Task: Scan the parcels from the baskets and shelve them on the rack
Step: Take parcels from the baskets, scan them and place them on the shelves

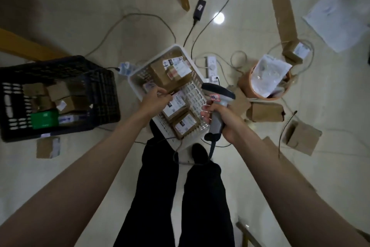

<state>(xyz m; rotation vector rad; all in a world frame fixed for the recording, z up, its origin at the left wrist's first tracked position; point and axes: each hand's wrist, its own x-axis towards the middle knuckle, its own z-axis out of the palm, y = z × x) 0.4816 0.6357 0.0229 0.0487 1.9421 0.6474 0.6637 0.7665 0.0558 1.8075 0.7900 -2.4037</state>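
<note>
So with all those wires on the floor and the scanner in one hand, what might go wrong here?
Three things, I'd guess. The scanner's cord hangs by the person's feet, among other cables, so a step could snag it. The left hand reaches into the white basket alone, since the right hand grips the scanner; a one-handed lift might drop a parcel. Loose boxes lie around the floor as trip hazards.

Lying flat in white basket [181,50] at 12 o'clock: brown cardboard parcels [170,74] w/ white labels. More sitting in black crate [100,78], 9 o'clock.
</note>
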